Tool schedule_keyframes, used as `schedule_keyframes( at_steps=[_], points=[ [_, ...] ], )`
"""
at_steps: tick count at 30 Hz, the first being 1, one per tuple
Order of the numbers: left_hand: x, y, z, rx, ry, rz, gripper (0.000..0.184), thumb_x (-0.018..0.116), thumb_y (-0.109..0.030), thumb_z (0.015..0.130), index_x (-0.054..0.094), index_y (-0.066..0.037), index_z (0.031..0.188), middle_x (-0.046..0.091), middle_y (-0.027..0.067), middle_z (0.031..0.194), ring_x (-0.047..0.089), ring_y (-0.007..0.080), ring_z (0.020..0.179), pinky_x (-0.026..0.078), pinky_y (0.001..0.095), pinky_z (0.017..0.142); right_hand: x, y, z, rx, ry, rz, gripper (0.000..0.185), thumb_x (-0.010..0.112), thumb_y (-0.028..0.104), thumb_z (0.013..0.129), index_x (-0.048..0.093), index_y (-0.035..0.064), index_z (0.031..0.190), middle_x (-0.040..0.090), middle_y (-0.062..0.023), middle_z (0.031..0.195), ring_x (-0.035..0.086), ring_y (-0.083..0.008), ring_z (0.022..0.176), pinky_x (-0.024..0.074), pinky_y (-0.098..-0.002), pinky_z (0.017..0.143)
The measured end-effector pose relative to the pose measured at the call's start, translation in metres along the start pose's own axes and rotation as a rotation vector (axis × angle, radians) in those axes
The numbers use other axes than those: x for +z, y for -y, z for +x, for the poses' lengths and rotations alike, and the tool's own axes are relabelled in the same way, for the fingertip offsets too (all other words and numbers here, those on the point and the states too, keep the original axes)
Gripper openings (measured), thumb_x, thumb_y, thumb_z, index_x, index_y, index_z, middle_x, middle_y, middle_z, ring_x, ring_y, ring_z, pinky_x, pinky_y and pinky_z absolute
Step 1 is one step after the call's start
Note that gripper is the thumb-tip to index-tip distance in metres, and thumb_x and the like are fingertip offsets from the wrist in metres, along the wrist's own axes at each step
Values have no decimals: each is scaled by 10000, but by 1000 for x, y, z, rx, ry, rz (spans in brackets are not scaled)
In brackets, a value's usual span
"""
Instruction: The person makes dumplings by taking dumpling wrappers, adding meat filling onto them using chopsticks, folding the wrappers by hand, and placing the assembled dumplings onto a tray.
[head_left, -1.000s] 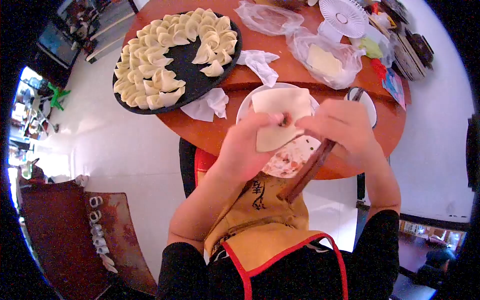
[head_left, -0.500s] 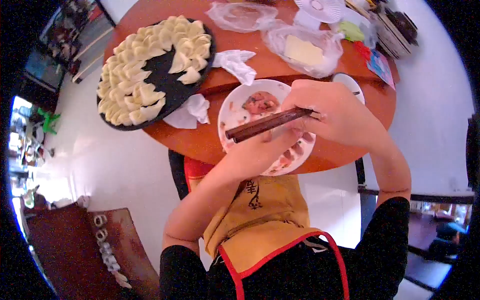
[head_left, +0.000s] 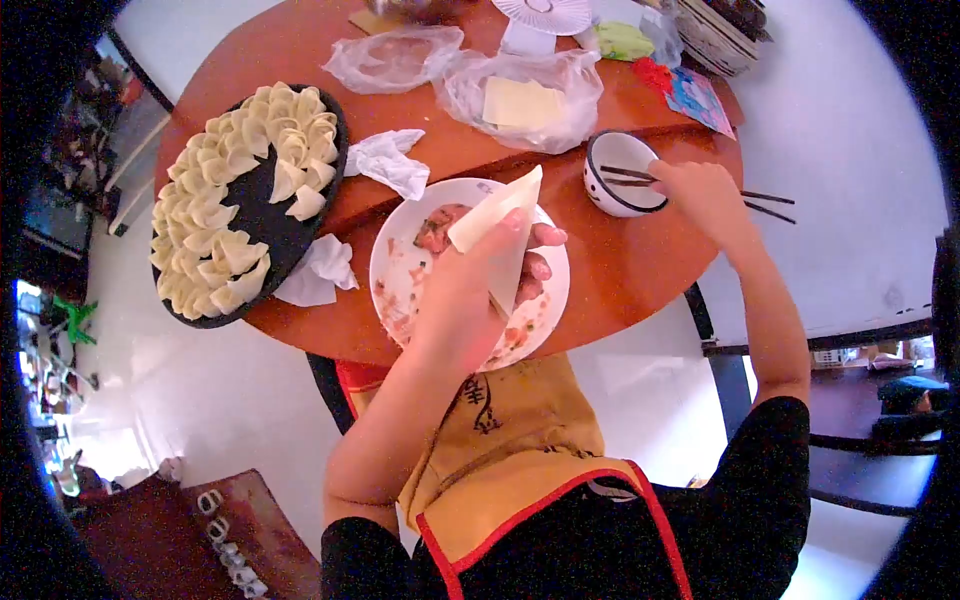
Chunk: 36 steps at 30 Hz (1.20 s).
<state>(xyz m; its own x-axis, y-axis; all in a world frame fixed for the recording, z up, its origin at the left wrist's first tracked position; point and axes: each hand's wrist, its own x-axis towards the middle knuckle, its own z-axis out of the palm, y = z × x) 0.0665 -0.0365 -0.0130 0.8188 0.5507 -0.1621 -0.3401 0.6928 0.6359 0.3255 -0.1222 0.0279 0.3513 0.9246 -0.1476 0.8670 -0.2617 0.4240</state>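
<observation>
A pale wonton wrapper (head_left: 505, 210), partly folded, is in my left hand (head_left: 460, 290), whose fingers are curled round it above the white plate (head_left: 385, 262). Pinkish meat filling (head_left: 437, 228) with green bits lies at the plate's left side, and smears of it mark the rest. My right hand (head_left: 700, 198) grips a pair of dark chopsticks (head_left: 768, 203). Their tips reach into a small white bowl (head_left: 625, 203) with a dark rim; its contents are hard to make out. Folded wontons (head_left: 205, 200) crowd the round black tray (head_left: 262, 215) at the left.
A stack of wrappers (head_left: 525, 103) lies on a plastic bag (head_left: 450, 85) at the back, near a second bag (head_left: 395, 62). Crumpled tissues (head_left: 388, 160) sit beside the tray. A white stand (head_left: 530, 35) is on the far side of the round table (head_left: 660, 275).
My hands have moved apart. The right one carried the chopsticks from above the plate to the small bowl; the left stayed over the plate, and the wrapper in it now shows. The view has shifted.
</observation>
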Motion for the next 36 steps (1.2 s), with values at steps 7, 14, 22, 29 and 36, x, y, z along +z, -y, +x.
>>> schedule_keyframes(
  at_steps=[7, 14, 22, 29, 36],
  points=[
    [0, -2, 4, 127, -114, 67, 262, 504, -201, 887, 502, -58, 1106, 604, 35, 855, 493, 76, 626, 414, 191, 533, -15, -29, -29, -143, -368, 618, 219, 504, 85, 794, 550, 28, 999, 599, -153, 932, 566, -320, 858, 455, -358, 737],
    [1, -5, 7, 184, -134, -31, 285, 505, -203, 886, 508, -4, 1089, 600, 73, 890, 502, 97, 662, 411, 224, 549, -37, 31, -43, -131, -614, 584, 213, 528, 181, 837, 565, 46, 997, 604, -140, 953, 584, -328, 866, 477, -373, 733],
    [0, -8, -1, 179, -74, -126, 278, 507, -197, 889, 503, -16, 1099, 588, 60, 883, 493, 92, 668, 400, 223, 534, -49, 83, -26, -259, -738, 666, 176, 562, 162, 817, 567, 36, 940, 598, -149, 866, 591, -339, 757, 483, -394, 646],
    [10, -19, -8, 319, -73, -188, 357, 511, -228, 876, 431, -74, 1188, 558, 63, 1056, 535, 149, 898, 452, 283, 768, -72, 116, -36, -180, -522, 1213, 253, 579, 225, 827, 556, 24, 979, 605, -137, 875, 600, -266, 778, 469, -328, 665],
    [8, -38, -16, 554, -34, -272, 353, 488, -166, 896, 447, -16, 1214, 514, 68, 1129, 512, 139, 995, 420, 285, 844, -88, 153, -27, -241, -414, 1254, 221, 619, 194, 783, 542, 38, 920, 557, -97, 840, 586, -232, 752, 459, -326, 605]
  ],
)
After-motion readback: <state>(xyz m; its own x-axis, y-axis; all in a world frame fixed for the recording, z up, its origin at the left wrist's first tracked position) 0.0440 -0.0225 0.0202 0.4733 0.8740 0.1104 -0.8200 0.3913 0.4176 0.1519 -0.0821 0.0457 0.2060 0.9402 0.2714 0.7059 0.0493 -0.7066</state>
